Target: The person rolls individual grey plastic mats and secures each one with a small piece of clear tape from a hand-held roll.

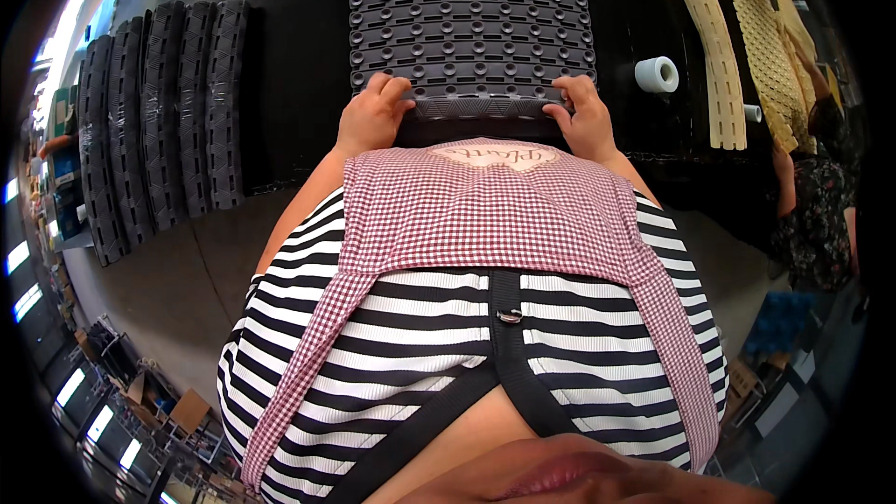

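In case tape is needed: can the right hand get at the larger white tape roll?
Probably yes: only black tabletop shows between the right hand and the larger white tape roll to its right. It would first have to release the studded grey mat.

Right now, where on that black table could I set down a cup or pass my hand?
The black table shows bare between the gray strips and the studded gray mat; a narrower patch separates that mat from the white roll. It's crowded at the mat's near edge, with the left hand and right hand, and around the cream strip and gold mat.
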Motion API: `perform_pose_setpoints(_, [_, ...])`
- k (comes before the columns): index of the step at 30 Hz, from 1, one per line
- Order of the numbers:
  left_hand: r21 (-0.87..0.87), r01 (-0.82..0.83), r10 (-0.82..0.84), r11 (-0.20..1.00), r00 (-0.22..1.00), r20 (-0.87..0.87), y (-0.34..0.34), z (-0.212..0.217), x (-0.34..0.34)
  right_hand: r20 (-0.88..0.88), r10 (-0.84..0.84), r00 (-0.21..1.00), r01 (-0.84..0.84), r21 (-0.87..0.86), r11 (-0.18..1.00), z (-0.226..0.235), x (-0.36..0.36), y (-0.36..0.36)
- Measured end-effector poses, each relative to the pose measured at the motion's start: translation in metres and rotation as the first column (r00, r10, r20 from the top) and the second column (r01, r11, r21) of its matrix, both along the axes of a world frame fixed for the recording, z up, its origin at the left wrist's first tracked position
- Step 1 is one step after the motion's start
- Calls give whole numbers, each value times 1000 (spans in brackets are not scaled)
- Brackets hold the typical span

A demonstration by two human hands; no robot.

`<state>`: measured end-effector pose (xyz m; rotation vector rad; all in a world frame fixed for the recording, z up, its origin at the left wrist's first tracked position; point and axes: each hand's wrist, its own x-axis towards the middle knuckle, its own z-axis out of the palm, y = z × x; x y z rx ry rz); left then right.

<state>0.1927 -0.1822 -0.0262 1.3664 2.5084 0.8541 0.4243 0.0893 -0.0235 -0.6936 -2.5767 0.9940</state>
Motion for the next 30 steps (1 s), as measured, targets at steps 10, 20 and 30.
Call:
perform_pose_setpoints(10, [-191,255,-306,948,895,-325,-11,9,-10,274,354,894,-445,453,772,17,-4,18])
perform_pose_setpoints(20, [-112,210,-238,971,824,-515,37,19,-49,219,224,950,-310,560,768,16,-47,39])
perform_pose_setpoints(30, [-240,126,-177,963,963,-202,17,-19,-6,295,114,949,-242,443,863,-10,-17,1])
